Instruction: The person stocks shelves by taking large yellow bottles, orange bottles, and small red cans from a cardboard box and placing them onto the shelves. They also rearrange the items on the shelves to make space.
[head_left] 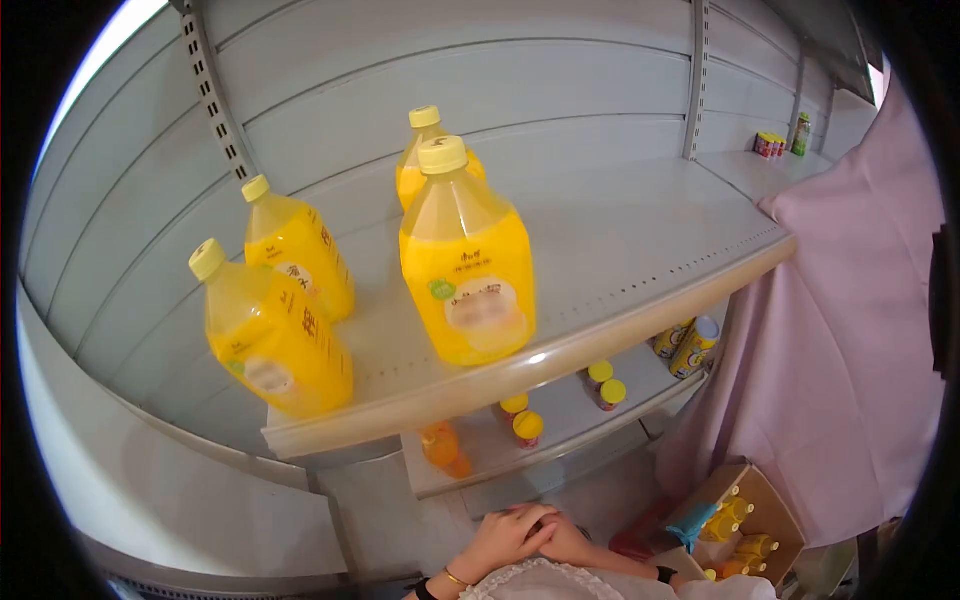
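Note:
Low at the bottom centre, my left hand [500, 543] and my right hand [562, 538] rest against each other in front of my body, fingers folded together. Neither shows an object in it, though the inner sides are hidden. Above them, on the upper shelf [620, 240], stand several large yellow drink bottles with pale yellow caps. One bottle [470, 270] is at the front edge, with another [408, 170] behind it. To the left are a front bottle [275, 340] and a rear bottle [300, 245]. My hands touch none of them.
The lower shelf [570, 425] holds an orange bottle [442, 447], yellow-lidded containers [612, 395] and cans [693, 350]. A cardboard box [785, 510] with yellow bottles sits at the lower right, below a pink cloth [830, 330]. Small items [768, 145] stand on the far-right shelf.

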